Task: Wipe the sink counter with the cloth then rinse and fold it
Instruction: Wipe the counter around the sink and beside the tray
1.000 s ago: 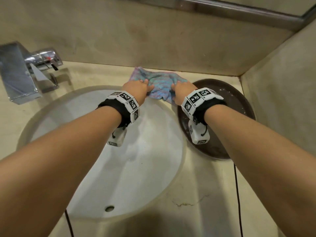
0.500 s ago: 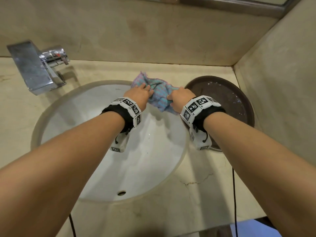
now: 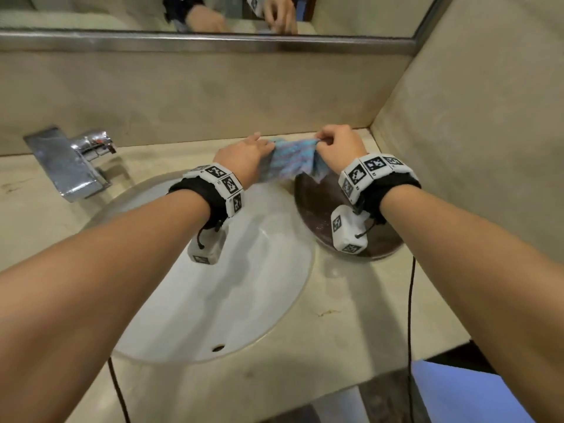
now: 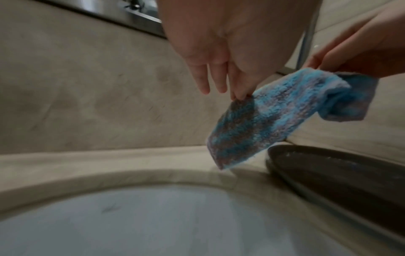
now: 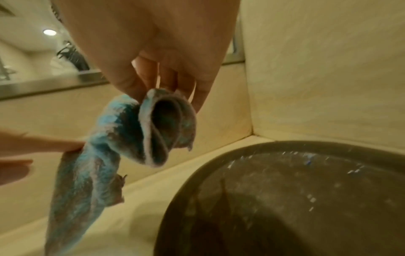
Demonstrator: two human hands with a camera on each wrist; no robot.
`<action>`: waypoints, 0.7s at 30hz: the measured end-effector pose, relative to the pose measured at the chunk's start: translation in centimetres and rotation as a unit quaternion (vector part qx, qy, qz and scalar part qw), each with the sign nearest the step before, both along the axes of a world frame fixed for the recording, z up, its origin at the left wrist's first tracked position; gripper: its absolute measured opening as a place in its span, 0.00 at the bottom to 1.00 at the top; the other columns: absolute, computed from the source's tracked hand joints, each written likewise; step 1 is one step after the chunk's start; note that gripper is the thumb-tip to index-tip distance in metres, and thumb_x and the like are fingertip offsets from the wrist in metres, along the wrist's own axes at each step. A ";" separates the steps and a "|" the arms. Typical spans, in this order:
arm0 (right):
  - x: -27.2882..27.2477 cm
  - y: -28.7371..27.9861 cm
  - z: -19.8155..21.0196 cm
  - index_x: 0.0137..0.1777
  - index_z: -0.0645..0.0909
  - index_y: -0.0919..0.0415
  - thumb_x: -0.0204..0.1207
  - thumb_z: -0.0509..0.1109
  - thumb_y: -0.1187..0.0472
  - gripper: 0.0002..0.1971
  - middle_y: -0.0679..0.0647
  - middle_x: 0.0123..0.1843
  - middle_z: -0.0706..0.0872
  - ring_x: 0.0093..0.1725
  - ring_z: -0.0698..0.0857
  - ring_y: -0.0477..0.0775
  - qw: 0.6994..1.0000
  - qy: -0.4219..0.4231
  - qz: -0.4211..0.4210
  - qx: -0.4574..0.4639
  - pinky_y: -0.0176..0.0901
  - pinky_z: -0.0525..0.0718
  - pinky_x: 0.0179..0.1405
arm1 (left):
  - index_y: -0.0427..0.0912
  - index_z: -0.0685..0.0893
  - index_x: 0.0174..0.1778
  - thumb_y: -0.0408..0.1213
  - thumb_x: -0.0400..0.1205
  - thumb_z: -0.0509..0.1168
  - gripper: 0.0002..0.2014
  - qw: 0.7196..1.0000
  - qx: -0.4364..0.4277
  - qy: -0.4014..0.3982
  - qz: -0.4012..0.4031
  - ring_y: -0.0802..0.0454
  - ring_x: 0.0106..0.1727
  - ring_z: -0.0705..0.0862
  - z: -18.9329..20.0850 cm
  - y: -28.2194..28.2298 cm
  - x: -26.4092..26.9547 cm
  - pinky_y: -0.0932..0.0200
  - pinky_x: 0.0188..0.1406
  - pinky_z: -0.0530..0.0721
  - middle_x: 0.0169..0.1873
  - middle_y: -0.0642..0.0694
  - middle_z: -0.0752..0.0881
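**Cloth held up between two hands**

Above the back of the bench (image 3: pixel 351 331), between the white sink (image 3: pixel 232 288) and the dark round tray (image 3: pixel 314 203), one blue-and-grey cloth (image 3: pixel 290 163) is held clear of the surface. One end is pinched by the left hand (image 3: pixel 244 155) between thumb and forefinger, the other fingers (image 4: pixel 202 81) being left straight, as only the left wrist view shows. The other end is pinched by the right hand (image 3: pixel 338 145); a doubled, looped fold of cloth (image 5: pixel 162 126) under its fingertips is seen only from the right wrist. One chrome tap (image 3: pixel 70 166) and the mirror (image 3: pixel 213 13), with both hands reflected, appear in the head view alone. Two marker-patterned wristbands are counted; no readable writing is found.
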State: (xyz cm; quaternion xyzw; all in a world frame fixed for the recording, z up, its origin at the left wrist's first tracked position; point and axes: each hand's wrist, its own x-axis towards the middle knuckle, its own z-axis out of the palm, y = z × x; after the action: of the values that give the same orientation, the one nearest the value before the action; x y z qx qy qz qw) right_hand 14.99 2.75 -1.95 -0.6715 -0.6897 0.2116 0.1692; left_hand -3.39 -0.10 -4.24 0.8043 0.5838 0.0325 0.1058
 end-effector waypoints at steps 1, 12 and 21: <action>1.1 -0.1 1.0 0.53 0.86 0.62 0.76 0.62 0.64 0.12 0.62 0.53 0.89 0.56 0.85 0.61 1.000 -0.002 -0.018 0.013 0.47 0.81 0.57 | 0.45 0.65 0.78 0.26 0.83 0.52 0.26 1.000 0.009 -0.008 -0.021 0.50 0.82 0.61 0.8 0.3 0.9 0.52 0.74 0.67 0.79 0.46 0.66; 16.5 -7.5 6.8 0.52 0.84 0.61 0.77 0.62 0.62 0.10 0.64 0.52 0.88 0.54 0.85 0.64 0.977 -0.063 -0.204 -0.016 0.48 0.82 0.53 | 0.46 0.73 0.74 0.32 0.79 0.62 0.24 0.975 0.032 -0.042 -0.216 0.43 0.73 0.74 4.7 -0.7 17.0 0.46 0.71 0.73 0.72 0.42 0.76; 20.9 -15.4 1.2 0.52 0.86 0.58 0.74 0.65 0.58 0.11 0.59 0.52 0.89 0.54 0.87 0.63 0.936 -0.204 -0.165 -0.234 0.49 0.85 0.55 | 0.55 0.84 0.61 0.43 0.78 0.60 0.16 0.943 -0.095 -0.009 -0.320 0.42 0.62 0.83 0.4 -4.8 24.8 0.47 0.62 0.81 0.62 0.47 0.86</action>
State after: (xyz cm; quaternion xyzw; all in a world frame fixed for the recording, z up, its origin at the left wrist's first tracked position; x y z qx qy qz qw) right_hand 35.88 -12.69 -0.74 -0.8255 -0.5195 0.1942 -0.1049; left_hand 21.43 -4.91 -3.88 0.9345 0.2954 -0.0511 0.1916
